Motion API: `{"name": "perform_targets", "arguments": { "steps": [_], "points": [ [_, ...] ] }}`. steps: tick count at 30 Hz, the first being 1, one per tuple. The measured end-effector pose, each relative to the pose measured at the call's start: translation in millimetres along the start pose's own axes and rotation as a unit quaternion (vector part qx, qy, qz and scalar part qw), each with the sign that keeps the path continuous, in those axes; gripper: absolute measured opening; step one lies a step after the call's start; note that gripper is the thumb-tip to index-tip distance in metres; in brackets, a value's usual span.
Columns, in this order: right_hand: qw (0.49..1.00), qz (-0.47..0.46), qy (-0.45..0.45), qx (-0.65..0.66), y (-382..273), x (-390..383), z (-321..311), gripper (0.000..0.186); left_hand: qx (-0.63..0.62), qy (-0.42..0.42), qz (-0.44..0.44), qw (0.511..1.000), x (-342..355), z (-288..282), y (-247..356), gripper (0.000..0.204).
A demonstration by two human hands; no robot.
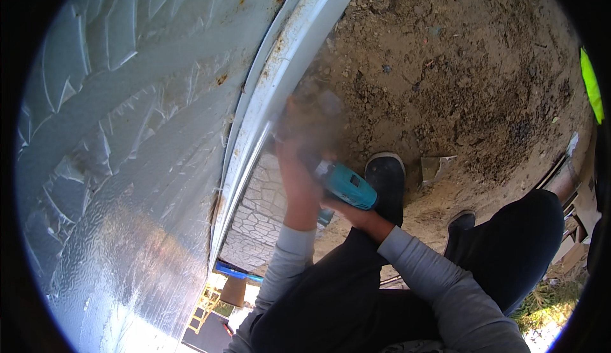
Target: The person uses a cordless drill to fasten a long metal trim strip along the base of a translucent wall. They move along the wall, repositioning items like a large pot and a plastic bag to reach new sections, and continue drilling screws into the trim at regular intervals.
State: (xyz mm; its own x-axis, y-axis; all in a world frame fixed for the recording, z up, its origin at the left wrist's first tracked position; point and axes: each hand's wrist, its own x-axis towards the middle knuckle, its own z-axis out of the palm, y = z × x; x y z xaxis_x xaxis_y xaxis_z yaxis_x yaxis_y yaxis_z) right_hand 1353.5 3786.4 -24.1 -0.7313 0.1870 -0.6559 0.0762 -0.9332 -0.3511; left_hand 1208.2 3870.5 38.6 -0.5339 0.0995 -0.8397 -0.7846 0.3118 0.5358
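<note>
My right hand [364, 218] is closed round the rear of a teal and black handheld power tool [349, 186]. The tool tilts up and to the left, toward the base of a pale metal frame [267, 76]. Its working end is lost in blur and a brownish haze of dust [312, 114], so its exact kind does not show. Close along the tool's front, my left hand [299, 178] reaches up beside the frame edge. Its fingers are smeared, and whether they grip the tool is not clear.
A large sheet-covered panel [146, 143] with torn clear film fills the left side. Loose brown soil [458, 79] spreads at right. Stone-patterned paving [254, 216] lies beside the frame. My dark shoe [386, 178] stands near a cardboard scrap [436, 168]. Bright yellow-green fabric [591, 85] shows at the far right.
</note>
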Motion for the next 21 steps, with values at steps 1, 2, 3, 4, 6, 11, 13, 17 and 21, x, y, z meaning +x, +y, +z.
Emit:
{"name": "perform_targets", "arguments": {
  "steps": [1, 2, 3, 4, 6, 11, 13, 17, 21],
  "points": [
    [1.000, -0.003, -0.005, 0.025, 2.2, 0.7, 0.4, 0.050, 0.015, -0.011, 0.017, 1.000, 0.4, -0.7, -0.1, 0.082],
    [1.000, -0.015, -0.004, 0.016, 3.5, 2.0, 0.1, 0.050, 0.031, -0.023, 0.034, 0.999, 1.8, -0.4, 0.0, 0.082],
    [0.999, -0.022, -0.008, 0.024, 4.0, 3.1, 0.0, 0.050, 0.059, -0.024, 0.043, 0.997, 1.6, -0.3, 0.2, 0.082],
    [0.999, -0.013, -0.009, 0.032, 4.4, 2.7, 0.5, 0.050, 0.027, -0.020, 0.032, 0.999, 1.9, 0.3, 0.8, 0.082],
    [0.999, -0.019, -0.011, 0.026, 2.4, 1.9, 0.8, 0.051, -0.010, 0.008, -0.009, 1.000, 0.9, 1.9, 1.8, 0.082],
    [1.000, -0.018, 0.008, 0.019, -5.7, -2.3, 4.6, 0.052, -0.007, 0.007, -0.013, 1.000, 1.4, -1.5, 0.7, 0.082],
    [0.999, -0.022, -0.005, 0.041, -6.8, -1.9, 4.3, 0.053, -0.002, 0.001, -0.006, 1.000, 5.7, -6.5, -3.2, 0.082],
    [1.000, -0.007, -0.008, 0.002, -3.7, 0.0, 1.9, 0.056, 0.316, -0.041, 0.283, 0.905, 19.0, -14.4, -9.5, 0.081],
    [0.999, -0.022, 0.007, 0.035, -0.5, -0.7, 5.5, 0.058, -0.012, 0.002, 0.001, 1.000, 12.3, -14.1, -10.9, 0.082]
  ]
}}
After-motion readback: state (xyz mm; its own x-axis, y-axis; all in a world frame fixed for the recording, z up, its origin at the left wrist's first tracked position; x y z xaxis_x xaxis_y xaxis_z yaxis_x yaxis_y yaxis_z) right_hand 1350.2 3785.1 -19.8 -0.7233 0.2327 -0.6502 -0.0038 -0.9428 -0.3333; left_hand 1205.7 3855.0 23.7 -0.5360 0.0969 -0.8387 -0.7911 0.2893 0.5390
